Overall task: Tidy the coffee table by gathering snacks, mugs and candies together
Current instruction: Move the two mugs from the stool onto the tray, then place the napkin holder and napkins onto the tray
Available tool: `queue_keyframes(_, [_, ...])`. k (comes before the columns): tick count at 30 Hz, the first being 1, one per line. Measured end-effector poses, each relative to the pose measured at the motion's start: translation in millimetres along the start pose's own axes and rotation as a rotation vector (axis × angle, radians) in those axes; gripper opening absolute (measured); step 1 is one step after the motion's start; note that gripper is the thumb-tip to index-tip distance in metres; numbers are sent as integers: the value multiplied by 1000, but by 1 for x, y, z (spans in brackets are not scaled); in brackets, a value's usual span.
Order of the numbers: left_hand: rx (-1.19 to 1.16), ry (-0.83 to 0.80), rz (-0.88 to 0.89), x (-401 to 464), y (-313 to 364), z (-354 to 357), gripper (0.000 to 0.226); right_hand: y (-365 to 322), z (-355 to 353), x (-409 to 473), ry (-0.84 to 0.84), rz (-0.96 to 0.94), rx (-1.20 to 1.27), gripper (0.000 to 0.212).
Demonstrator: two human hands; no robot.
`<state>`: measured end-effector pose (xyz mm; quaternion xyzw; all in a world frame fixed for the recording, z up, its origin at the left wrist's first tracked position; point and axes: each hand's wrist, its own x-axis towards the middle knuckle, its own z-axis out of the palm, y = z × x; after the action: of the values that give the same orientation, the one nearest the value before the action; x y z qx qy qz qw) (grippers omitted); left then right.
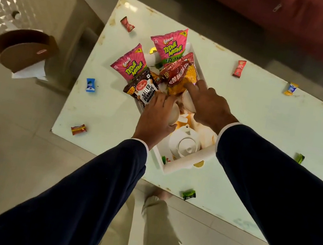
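A white tray [183,164] stands on the white coffee table [261,125]. It holds two pink Tedhe Medhe packets [169,46] [130,63], a salted peanuts packet [141,87], a red aloo bhujia packet [182,72] and a white teapot [184,145]. My left hand [155,119] grips a white mug [174,114] beside the peanuts. My right hand [207,106] holds another white mug [188,102], its index finger lying on the bhujia packet. Wrapped candies lie scattered on the table: red [127,24] [239,68], blue [90,85], green [189,195].
More candies lie near the table edges [79,129] [291,88] [299,158]. A tan plastic chair [72,13] with a brown round holder [24,47] stands left of the table. A reddish sofa [298,27] runs behind it. My leg [154,216] is at the near edge.
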<state>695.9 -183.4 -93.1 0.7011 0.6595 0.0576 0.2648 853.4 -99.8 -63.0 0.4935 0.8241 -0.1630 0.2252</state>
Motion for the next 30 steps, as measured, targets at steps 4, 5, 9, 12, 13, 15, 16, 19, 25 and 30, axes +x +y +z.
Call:
queue_keyframes(4, [0,-12,14,-3,-10,-11,90,-12,-11,-3,55,-2,-107,94])
queue_keyframes(5, [-3,-3,21,-8,-14,-16,92,-16,-15,-5,60,-5,-126,97])
queue_keyframes(9, [-63,108,-25,-56,-51,-58,72,-57,-40,-16,106,-20,-76,83])
queue_keyframes(12, [-48,110,-140,-100,-96,-111,53,-109,-77,-20,151,-62,18,65])
queue_keyframes(13, [-39,102,-187,-114,-111,-131,48,-128,-89,-21,151,-85,57,58])
queue_keyframes(15, [-13,102,-267,-131,-147,-171,43,-170,-109,-18,134,-134,97,52])
queue_keyframes(16, [-3,98,-304,-138,-164,-186,43,-189,-114,-16,107,-161,112,53])
queue_keyframes(19, [16,87,-390,-143,-225,-235,44,-255,-128,-1,42,-197,156,55])
queue_keyframes(25, [-111,57,-358,-99,-342,-288,45,-357,-137,58,-75,-34,417,43])
queue_keyframes(30, [21,-171,-247,-57,-396,-301,49,-411,-136,85,-224,140,636,36])
